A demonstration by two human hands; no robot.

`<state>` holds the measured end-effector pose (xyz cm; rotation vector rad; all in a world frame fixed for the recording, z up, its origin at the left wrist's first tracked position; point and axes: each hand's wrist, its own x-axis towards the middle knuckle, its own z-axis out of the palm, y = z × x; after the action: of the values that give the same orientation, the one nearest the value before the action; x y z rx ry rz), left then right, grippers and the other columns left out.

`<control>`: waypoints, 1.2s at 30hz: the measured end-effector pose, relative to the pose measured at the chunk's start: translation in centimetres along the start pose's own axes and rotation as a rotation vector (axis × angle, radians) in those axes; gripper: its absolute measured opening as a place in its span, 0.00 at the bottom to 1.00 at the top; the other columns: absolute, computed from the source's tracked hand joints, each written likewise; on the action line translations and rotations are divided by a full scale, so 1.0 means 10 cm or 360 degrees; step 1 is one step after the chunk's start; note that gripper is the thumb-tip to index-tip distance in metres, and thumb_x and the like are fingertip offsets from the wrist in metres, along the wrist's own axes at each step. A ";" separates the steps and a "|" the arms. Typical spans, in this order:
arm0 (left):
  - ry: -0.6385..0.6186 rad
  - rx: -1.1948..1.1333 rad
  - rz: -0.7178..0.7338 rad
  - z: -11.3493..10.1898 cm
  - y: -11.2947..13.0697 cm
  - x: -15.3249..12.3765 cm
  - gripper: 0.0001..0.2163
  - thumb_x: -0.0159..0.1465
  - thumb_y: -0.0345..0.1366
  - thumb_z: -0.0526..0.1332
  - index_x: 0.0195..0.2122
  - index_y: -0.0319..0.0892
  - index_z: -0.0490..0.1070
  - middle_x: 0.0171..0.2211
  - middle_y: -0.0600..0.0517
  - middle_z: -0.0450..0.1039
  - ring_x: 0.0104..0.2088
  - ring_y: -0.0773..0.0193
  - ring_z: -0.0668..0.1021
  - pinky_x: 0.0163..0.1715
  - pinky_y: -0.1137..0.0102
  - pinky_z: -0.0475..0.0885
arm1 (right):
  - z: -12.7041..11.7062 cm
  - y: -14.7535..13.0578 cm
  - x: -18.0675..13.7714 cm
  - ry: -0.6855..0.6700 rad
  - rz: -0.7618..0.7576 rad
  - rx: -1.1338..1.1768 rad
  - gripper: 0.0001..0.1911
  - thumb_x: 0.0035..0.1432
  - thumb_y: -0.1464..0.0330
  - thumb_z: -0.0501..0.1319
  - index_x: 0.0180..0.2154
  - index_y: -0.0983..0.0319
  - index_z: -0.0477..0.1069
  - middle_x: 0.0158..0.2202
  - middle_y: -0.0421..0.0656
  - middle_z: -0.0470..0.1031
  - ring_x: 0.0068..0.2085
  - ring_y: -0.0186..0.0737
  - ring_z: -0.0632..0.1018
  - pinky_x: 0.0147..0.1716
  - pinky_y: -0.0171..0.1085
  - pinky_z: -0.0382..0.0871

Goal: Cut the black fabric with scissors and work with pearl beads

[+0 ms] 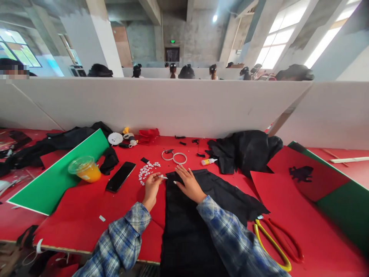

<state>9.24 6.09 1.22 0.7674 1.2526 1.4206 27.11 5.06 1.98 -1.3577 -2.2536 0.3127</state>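
My left hand [152,187] is closed in a pinch on a small white piece [163,177], too small to name more exactly, just off the black cloth's top left corner. Fingers stretched out, my right hand [188,183] lies flat on the black cloth [184,227], which runs down past the table's front edge. Small white pieces [142,175] are scattered close to my left hand. Beyond my right hand lie two rings [180,158], which look like bangles or hoops, and a small white bottle with a yellow label [209,161].
Left stand a phone [121,177], a cup of orange drink [86,171] and a slanted green board [62,177]. Red-and-yellow-handled scissors [276,242] lie at right. Bunched black fabric [245,152] sits behind. A white partition [161,107] closes off the back, people's heads beyond.
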 end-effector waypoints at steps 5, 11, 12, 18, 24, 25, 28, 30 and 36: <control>0.0109 0.0023 0.0093 -0.02 0.08 0.05 0.16 0.41 0.37 0.71 0.30 0.39 0.71 0.29 0.53 0.73 0.31 0.66 0.75 0.32 0.71 0.68 | -0.24 0.02 0.38 -0.0331 0.0125 -0.0007 0.23 0.55 0.73 0.61 0.54 0.60 0.67 0.58 0.53 0.66 0.61 0.53 0.63 0.58 0.54 0.52; 0.0107 0.0015 0.0103 -0.09 0.20 0.02 0.15 0.42 0.37 0.70 0.30 0.40 0.71 0.29 0.52 0.74 0.28 0.65 0.74 0.28 0.71 0.68 | 0.06 0.14 0.80 -0.0432 0.0303 0.0165 0.15 0.36 0.68 0.73 0.29 0.63 0.74 0.39 0.50 0.74 0.46 0.56 0.71 0.41 0.45 0.65; 0.0088 0.0016 0.0105 -0.12 0.23 0.01 0.14 0.43 0.37 0.70 0.30 0.40 0.71 0.29 0.52 0.74 0.29 0.65 0.75 0.29 0.71 0.68 | 0.10 0.16 0.82 -0.0419 0.0305 0.0224 0.14 0.35 0.70 0.73 0.27 0.63 0.73 0.35 0.47 0.73 0.43 0.53 0.72 0.39 0.43 0.64; -0.0114 -0.0073 0.0140 -0.08 0.35 0.07 0.16 0.43 0.33 0.71 0.33 0.40 0.71 0.33 0.52 0.75 0.35 0.64 0.77 0.38 0.70 0.70 | 0.08 0.28 0.82 -0.0217 0.0233 0.0781 0.11 0.44 0.67 0.65 0.25 0.61 0.61 0.23 0.35 0.62 0.27 0.35 0.66 0.30 0.36 0.60; -0.0243 -0.0109 0.0163 0.24 0.19 0.15 0.20 0.41 0.31 0.71 0.36 0.40 0.68 0.27 0.55 0.73 0.31 0.67 0.76 0.37 0.70 0.70 | -0.02 0.27 0.81 -0.0082 0.0277 0.1297 0.12 0.41 0.66 0.61 0.26 0.59 0.57 0.23 0.32 0.60 0.27 0.33 0.66 0.29 0.34 0.60; -0.0225 -0.0110 0.0171 0.28 0.16 0.16 0.20 0.41 0.31 0.71 0.36 0.40 0.68 0.27 0.55 0.73 0.30 0.67 0.76 0.36 0.71 0.70 | -0.05 0.25 0.80 -0.0067 0.0297 0.1350 0.12 0.41 0.66 0.61 0.26 0.59 0.57 0.23 0.32 0.60 0.26 0.32 0.66 0.29 0.34 0.59; -0.0160 -0.0084 0.0240 0.33 0.08 0.18 0.20 0.41 0.31 0.70 0.36 0.40 0.67 0.27 0.55 0.71 0.29 0.68 0.75 0.34 0.71 0.70 | -0.12 0.21 0.76 -0.0038 0.0351 0.1471 0.12 0.40 0.67 0.61 0.26 0.59 0.58 0.23 0.32 0.59 0.26 0.31 0.64 0.28 0.33 0.57; -0.0138 -0.0029 0.0311 0.34 0.06 0.18 0.19 0.43 0.31 0.69 0.37 0.40 0.67 0.27 0.55 0.71 0.30 0.67 0.75 0.34 0.71 0.70 | -0.16 0.17 0.74 -0.0045 0.0366 0.1537 0.11 0.41 0.68 0.62 0.28 0.60 0.60 0.24 0.32 0.60 0.26 0.31 0.65 0.28 0.33 0.57; -0.0066 0.0112 0.0481 0.34 0.09 0.10 0.22 0.47 0.34 0.68 0.43 0.41 0.65 0.34 0.52 0.70 0.35 0.64 0.76 0.38 0.68 0.71 | -0.21 0.09 0.71 -0.0050 0.0360 0.1674 0.15 0.39 0.68 0.65 0.29 0.60 0.61 0.25 0.32 0.63 0.27 0.31 0.67 0.28 0.32 0.58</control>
<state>11.90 8.14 2.76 1.0639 1.1959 1.5984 26.14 11.57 5.46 -0.9764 -1.4976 1.3579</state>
